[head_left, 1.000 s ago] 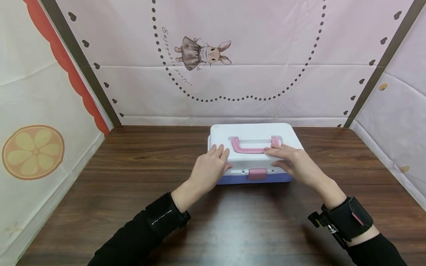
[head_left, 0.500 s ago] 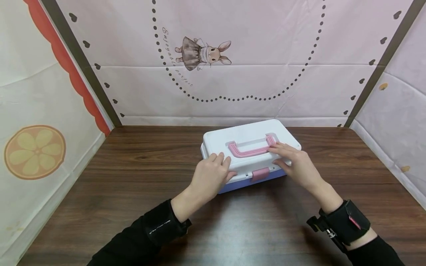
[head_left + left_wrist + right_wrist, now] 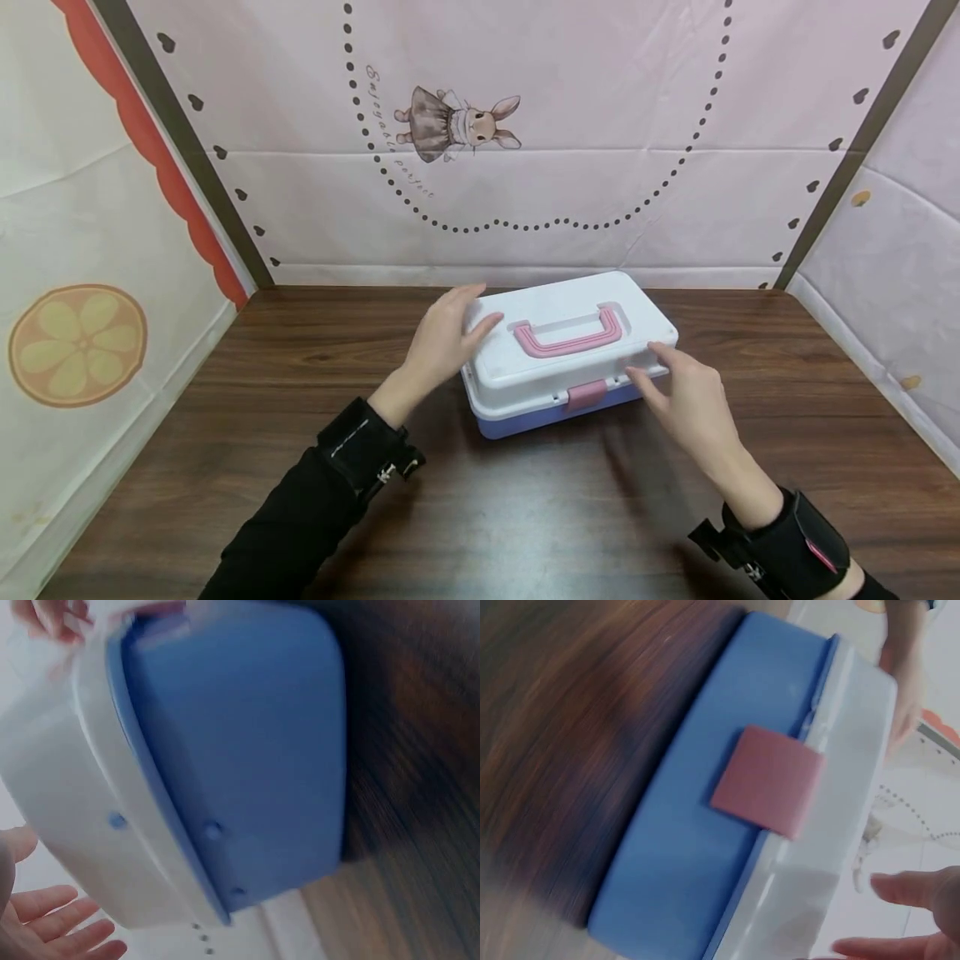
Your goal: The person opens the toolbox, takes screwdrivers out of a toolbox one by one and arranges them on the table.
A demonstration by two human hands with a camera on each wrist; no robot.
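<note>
A storage box with a white lid (image 3: 517, 367) and a blue base (image 3: 697, 802) stands closed and slightly turned on the table. Its pink handle (image 3: 573, 343) lies folded down in the lid, and a pink latch (image 3: 769, 782) covers the front seam. At the box's left end is my left hand (image 3: 442, 333), fingers extended along the lid's edge and thumb spread; contact is hard to tell. My right hand (image 3: 693, 404) is at the front right corner, fingers extended, with the index fingertip at the lid's edge. Neither hand grips the box.
The brown wooden table (image 3: 337, 350) runs back to a pale cloth wall (image 3: 585, 100) printed with a rabbit and dots. More cloth walls rise at left and right. The box sits near the table's back edge. Black bands (image 3: 367, 446) circle both wrists.
The box turned counterclockwise, its left end coming nearer, then stayed put. My left hand left the lid's front left corner for the left end. My right hand slid off the handle toward the right corner.
</note>
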